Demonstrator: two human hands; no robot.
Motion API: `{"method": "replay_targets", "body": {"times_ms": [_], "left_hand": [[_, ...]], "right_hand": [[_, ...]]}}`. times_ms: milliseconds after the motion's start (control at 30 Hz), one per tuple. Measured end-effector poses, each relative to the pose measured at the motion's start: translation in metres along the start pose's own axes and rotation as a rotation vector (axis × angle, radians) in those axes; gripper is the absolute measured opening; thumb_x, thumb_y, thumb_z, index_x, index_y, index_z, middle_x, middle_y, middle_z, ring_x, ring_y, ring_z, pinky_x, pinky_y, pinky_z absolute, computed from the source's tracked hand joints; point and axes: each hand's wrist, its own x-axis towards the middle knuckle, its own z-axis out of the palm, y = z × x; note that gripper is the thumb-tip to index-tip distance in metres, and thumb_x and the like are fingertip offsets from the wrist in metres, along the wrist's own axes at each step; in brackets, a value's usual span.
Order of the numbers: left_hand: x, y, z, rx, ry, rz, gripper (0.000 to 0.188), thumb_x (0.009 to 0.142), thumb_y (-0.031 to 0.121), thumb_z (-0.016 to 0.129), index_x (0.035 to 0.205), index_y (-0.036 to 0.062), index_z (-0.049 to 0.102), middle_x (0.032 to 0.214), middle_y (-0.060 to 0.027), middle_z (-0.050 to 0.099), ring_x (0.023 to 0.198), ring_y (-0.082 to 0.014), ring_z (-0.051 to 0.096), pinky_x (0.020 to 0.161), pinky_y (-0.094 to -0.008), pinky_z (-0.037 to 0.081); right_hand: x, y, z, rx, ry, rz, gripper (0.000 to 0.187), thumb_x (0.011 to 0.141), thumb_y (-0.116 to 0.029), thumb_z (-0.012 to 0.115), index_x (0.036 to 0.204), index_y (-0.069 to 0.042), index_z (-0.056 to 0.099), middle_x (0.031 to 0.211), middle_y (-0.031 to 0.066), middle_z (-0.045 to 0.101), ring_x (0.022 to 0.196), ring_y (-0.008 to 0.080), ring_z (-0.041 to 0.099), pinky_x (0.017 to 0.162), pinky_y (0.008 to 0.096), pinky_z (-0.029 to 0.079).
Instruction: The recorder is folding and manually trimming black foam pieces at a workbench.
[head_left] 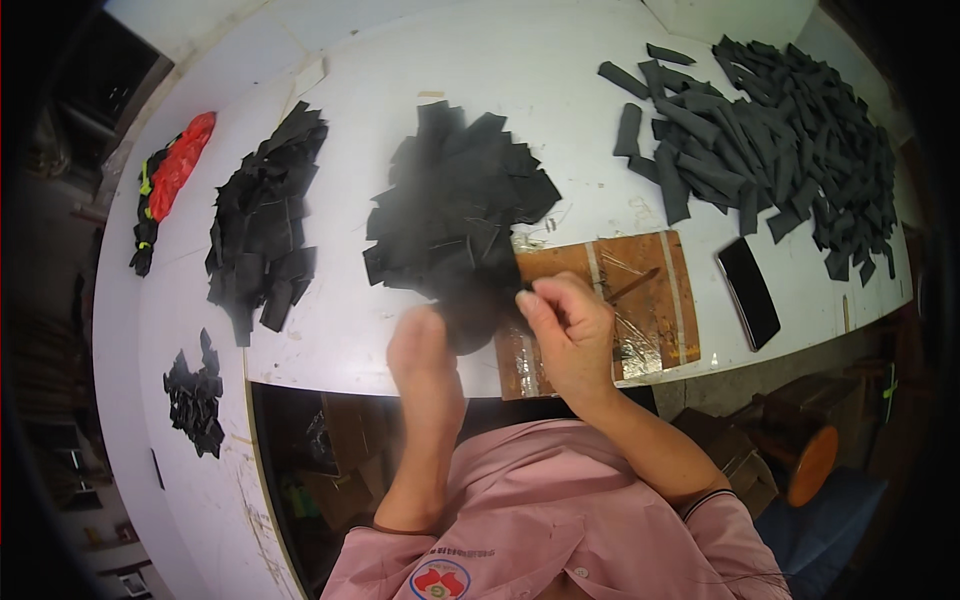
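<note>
while our right hand [568,335] pinches a black piece [478,315] over the taped board [640,300], our blurred left hand [425,360] grips its lower edge. we could nudge the black pile [455,210] beside it and scatter pieces.

Black fabric pieces [455,215], grey strips [770,130], a brown board [640,290], white table [520,60].

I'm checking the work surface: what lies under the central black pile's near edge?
The central black pile overlaps a brown wooden board taped to the white table. The pile and both hands hide the board's left part.
</note>
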Motion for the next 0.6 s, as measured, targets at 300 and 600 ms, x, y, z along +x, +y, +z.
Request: {"method": "replay_targets", "body": {"times_ms": [300,600], "left_hand": [[-0.008,0.025,-0.022,-0.671,-0.062,-0.165,0.034,0.086,0.012,0.047,0.114,-0.0075,0.041,0.115,-0.0161,0.047,0.105,-0.0247,0.048,0.092,-0.0355,0.037],[-0.023,0.0,0.009,-0.345,-0.008,-0.123,0.011,0.084,0.01,0.053,0.088,-0.0005,0.054,0.083,-0.0033,0.054,0.069,-0.0085,0.046,0.061,-0.0202,0.036]], "right_hand": [[-0.01,0.002,-0.003,-0.192,-0.102,0.005,0.041,0.076,-0.013,0.059,0.11,0.004,0.044,0.089,0.0138,0.051,0.08,0.0256,0.052,0.07,0.0317,0.043],[-0.021,0.009,-0.014,0.815,-0.534,0.639,0.042,0.079,-0.021,0.061,0.113,-0.002,0.047,0.095,0.0062,0.053,0.083,0.0123,0.053,0.07,0.0238,0.045]]}}
